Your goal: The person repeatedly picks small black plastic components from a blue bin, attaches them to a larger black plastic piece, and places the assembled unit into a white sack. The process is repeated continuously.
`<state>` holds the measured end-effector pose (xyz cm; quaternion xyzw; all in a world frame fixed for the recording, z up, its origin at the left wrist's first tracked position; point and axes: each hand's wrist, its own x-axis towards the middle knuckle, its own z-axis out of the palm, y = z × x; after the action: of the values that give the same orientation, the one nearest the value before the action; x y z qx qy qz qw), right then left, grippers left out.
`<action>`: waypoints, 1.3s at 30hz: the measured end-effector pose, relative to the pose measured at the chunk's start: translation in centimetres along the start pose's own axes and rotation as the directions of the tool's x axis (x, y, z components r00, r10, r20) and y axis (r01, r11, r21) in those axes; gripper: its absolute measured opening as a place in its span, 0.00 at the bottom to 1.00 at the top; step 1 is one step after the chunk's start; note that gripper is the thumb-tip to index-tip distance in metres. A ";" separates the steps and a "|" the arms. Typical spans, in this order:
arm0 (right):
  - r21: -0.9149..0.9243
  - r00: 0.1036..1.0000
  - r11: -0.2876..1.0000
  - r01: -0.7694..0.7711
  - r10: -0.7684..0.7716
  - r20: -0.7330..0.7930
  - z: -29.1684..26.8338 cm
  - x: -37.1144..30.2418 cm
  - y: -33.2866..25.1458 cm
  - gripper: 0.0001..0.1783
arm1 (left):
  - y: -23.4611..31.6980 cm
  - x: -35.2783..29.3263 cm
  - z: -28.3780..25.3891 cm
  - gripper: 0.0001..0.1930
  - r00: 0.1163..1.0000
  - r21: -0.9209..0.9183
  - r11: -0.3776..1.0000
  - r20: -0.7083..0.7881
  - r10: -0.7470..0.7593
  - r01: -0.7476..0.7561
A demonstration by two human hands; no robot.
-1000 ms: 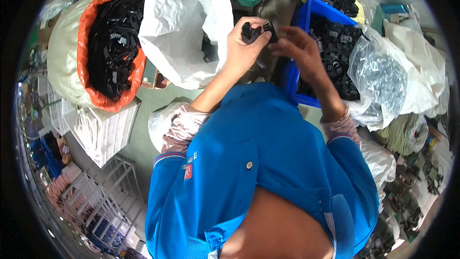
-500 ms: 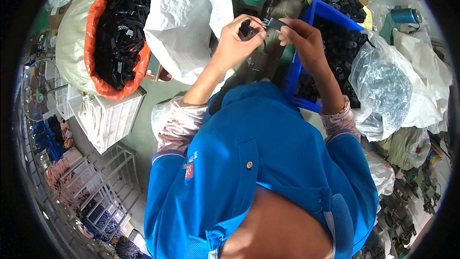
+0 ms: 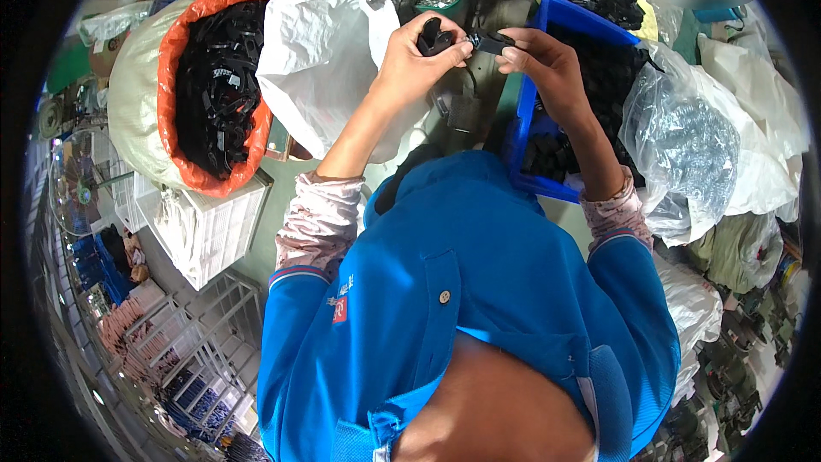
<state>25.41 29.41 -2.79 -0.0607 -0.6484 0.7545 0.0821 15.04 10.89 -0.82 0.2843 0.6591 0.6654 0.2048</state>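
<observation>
My left hand [image 3: 409, 67] is closed around a black curved plastic part [image 3: 434, 38], its thumb and forefinger pinched towards the right. In the fingers of my right hand [image 3: 554, 77] is a flat black plastic piece [image 3: 493, 42]. Between the two sets of fingertips a small shiny metal bit [image 3: 472, 38] shows at the end of that piece; which hand bears it I cannot tell. Both hands are raised beyond my lap, between an open white sack [image 3: 316, 60] on the left and a blue crate [image 3: 527, 124] of black parts on the right.
Far left stands an orange-rimmed sack [image 3: 171, 111] full of black parts, beside a white plastic crate [image 3: 201, 235]. Ahead are a green tub [image 3: 453, 7] of small metal pieces and a yellow basin [image 3: 647, 24] of black parts. Clear plastic bags [image 3: 680, 145] lie right of the blue crate.
The flat black piece in my right hand has tilted and sits closer to my left fingertips. The whole view has shifted slightly. Both hands keep their hold.
</observation>
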 end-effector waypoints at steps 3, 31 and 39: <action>-0.063 1.000 0.998 0.027 -0.026 0.017 -0.8 -0.1 0.0 0.16 | 0.4 0.2 0.0 0.05 0.999 0.174 0.985 0.034 -0.009 0.003; 0.356 0.984 0.919 -0.170 0.175 0.017 -3.6 -0.7 1.2 0.19 | -1.3 -0.7 0.1 0.19 0.788 -0.447 0.653 0.424 -0.447 0.611; 0.158 0.985 0.977 -0.144 0.127 0.114 -4.0 0.6 0.5 0.19 | -0.5 -1.9 1.3 0.16 0.828 -0.160 0.850 0.370 -0.420 0.502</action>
<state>25.63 33.36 -3.93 -0.0589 -0.5812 0.8116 0.0014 17.30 10.65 -1.57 0.1917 0.5766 0.6177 0.4993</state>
